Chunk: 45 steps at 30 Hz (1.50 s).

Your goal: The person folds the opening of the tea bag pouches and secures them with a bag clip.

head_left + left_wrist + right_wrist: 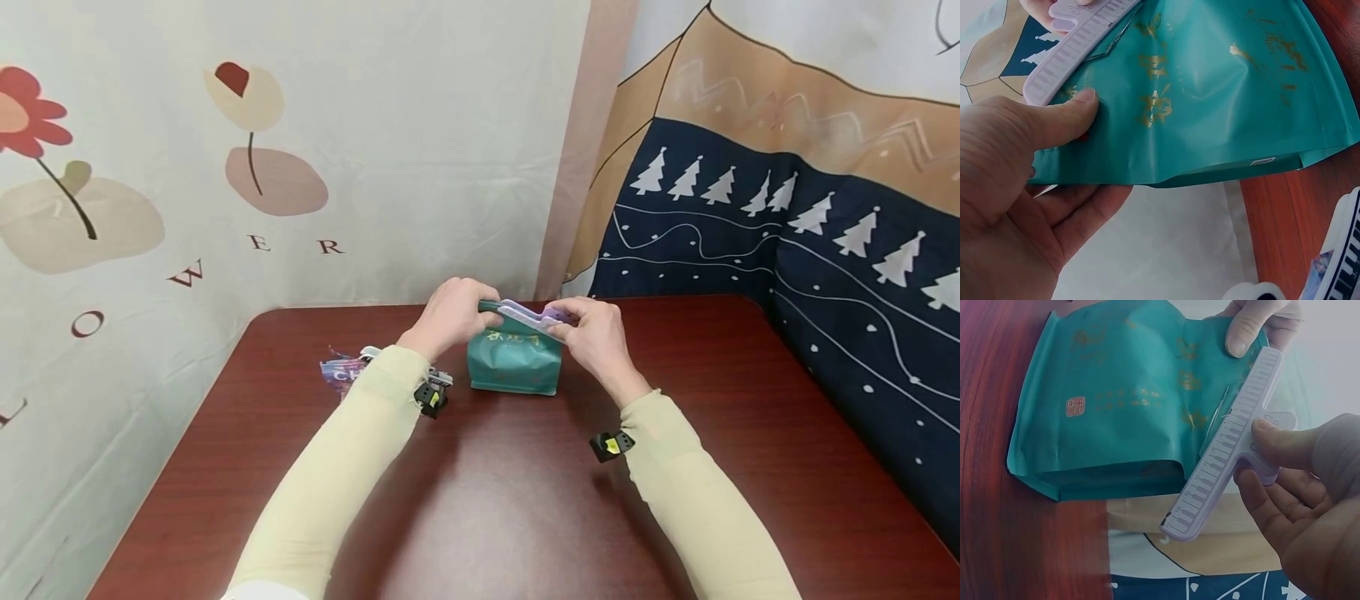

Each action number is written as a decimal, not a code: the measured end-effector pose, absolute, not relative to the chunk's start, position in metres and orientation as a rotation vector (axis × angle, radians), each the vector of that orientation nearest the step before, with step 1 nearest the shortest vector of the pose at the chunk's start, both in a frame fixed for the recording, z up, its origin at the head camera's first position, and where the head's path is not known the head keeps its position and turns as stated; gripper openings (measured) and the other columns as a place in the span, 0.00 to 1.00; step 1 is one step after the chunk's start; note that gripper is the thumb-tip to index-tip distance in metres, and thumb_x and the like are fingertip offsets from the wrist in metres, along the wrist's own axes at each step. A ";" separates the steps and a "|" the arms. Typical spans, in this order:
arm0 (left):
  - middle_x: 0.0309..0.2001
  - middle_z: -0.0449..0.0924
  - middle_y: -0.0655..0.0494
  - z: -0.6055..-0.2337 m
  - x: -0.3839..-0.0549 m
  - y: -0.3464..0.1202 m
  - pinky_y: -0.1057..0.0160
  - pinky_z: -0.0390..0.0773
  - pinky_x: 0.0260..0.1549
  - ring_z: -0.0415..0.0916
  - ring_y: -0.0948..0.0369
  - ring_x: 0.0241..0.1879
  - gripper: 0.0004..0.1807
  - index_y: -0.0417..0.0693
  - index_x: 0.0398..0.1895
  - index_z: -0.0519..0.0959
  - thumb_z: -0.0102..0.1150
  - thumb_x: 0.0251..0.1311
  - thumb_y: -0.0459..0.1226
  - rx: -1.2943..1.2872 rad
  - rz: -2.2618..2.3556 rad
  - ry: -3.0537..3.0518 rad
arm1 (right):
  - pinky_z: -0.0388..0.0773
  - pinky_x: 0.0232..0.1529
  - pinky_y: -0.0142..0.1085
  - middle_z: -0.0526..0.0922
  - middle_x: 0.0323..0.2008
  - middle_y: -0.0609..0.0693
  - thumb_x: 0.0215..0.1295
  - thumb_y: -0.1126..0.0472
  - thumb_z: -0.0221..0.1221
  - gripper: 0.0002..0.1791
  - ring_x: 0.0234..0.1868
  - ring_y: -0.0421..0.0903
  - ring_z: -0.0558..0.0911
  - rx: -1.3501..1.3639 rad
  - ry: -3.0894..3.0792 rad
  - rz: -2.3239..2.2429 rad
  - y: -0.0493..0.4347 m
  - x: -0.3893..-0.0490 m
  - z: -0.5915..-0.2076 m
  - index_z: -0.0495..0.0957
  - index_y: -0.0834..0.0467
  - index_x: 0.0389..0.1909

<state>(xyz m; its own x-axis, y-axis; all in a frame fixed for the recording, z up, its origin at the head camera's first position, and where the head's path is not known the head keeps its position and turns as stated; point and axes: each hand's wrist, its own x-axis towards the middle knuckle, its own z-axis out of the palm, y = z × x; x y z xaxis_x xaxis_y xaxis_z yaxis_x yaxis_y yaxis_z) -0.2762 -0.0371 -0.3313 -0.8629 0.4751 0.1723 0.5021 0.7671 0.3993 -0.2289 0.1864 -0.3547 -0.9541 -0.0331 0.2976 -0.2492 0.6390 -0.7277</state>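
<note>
A green pouch [513, 367] with gold lettering stands upright near the far edge of the table. My left hand [454, 312] pinches its top corner, thumb on the printed face and the other fingers behind, as the left wrist view shows. In my right hand [597, 335] is a lilac bag clip [1225, 447] with a piano-key pattern, its handle tabs pinched between thumb and fingers. The long bar of the clip lies slantwise along the pouch's top, overlapping it in the right wrist view. One end of the bar comes close to my left thumb [1244, 334].
Left of the pouch, partly hidden by my left forearm, lies a shiny purple-blue packet [341, 372]. A white clip [1342, 253] with black piano keys is beside it. Printed cloth [450, 167] hangs behind the dark red table [510, 500].
</note>
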 end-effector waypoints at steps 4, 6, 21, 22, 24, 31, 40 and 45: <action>0.21 0.77 0.61 -0.333 -0.276 -0.037 0.62 0.67 0.27 0.69 0.60 0.26 0.08 0.53 0.26 0.84 0.73 0.62 0.40 -0.783 -0.680 -2.892 | 0.83 0.42 0.48 0.89 0.44 0.60 0.62 0.68 0.71 0.13 0.40 0.55 0.82 0.236 -2.592 1.206 0.185 -0.229 -0.355 0.89 0.61 0.48; 0.22 0.78 0.62 -0.334 -0.277 -0.037 0.62 0.67 0.27 0.70 0.60 0.26 0.07 0.54 0.28 0.85 0.73 0.62 0.40 -0.769 -0.675 -2.896 | 0.83 0.42 0.47 0.89 0.44 0.59 0.62 0.67 0.72 0.13 0.40 0.55 0.82 0.230 -2.591 1.209 0.184 -0.228 -0.355 0.89 0.60 0.48; 0.23 0.79 0.59 -0.335 -0.278 -0.035 0.61 0.68 0.27 0.70 0.58 0.26 0.07 0.52 0.28 0.84 0.73 0.62 0.40 -0.725 -0.661 -2.919 | 0.84 0.41 0.47 0.89 0.43 0.59 0.61 0.67 0.72 0.12 0.40 0.55 0.83 0.244 -2.550 1.245 0.179 -0.229 -0.354 0.90 0.60 0.47; 0.24 0.80 0.59 -0.335 -0.278 -0.034 0.61 0.68 0.28 0.71 0.58 0.27 0.06 0.52 0.29 0.85 0.73 0.62 0.40 -0.721 -0.661 -2.921 | 0.84 0.41 0.48 0.89 0.43 0.59 0.61 0.67 0.72 0.12 0.40 0.55 0.83 0.243 -2.548 1.247 0.179 -0.229 -0.354 0.90 0.60 0.46; 0.26 0.82 0.59 -0.335 -0.278 -0.034 0.61 0.69 0.28 0.72 0.58 0.28 0.04 0.53 0.32 0.87 0.73 0.61 0.40 -0.714 -0.658 -2.924 | 0.84 0.41 0.48 0.89 0.43 0.59 0.61 0.67 0.72 0.12 0.40 0.55 0.84 0.242 -2.541 1.250 0.178 -0.230 -0.354 0.90 0.60 0.46; 0.32 0.86 0.60 -0.334 -0.278 -0.033 0.60 0.72 0.30 0.74 0.58 0.30 0.06 0.53 0.39 0.89 0.74 0.61 0.40 -0.696 -0.670 -2.936 | 0.84 0.42 0.49 0.89 0.43 0.59 0.60 0.67 0.73 0.13 0.40 0.55 0.85 0.243 -2.533 1.250 0.177 -0.230 -0.352 0.90 0.60 0.46; 0.32 0.86 0.59 -0.335 -0.276 -0.034 0.60 0.70 0.29 0.72 0.58 0.28 0.05 0.53 0.40 0.88 0.73 0.62 0.40 -0.699 -0.692 -2.932 | 0.85 0.42 0.49 0.89 0.43 0.59 0.60 0.67 0.73 0.14 0.40 0.55 0.85 0.245 -2.544 1.260 0.178 -0.230 -0.352 0.89 0.60 0.47; 0.35 0.87 0.59 -0.335 -0.273 -0.035 0.60 0.71 0.31 0.73 0.57 0.29 0.06 0.52 0.41 0.87 0.72 0.63 0.39 -0.708 -0.734 -2.922 | 0.85 0.44 0.49 0.89 0.44 0.59 0.60 0.67 0.73 0.14 0.40 0.56 0.86 0.250 -2.554 1.262 0.178 -0.230 -0.351 0.89 0.60 0.48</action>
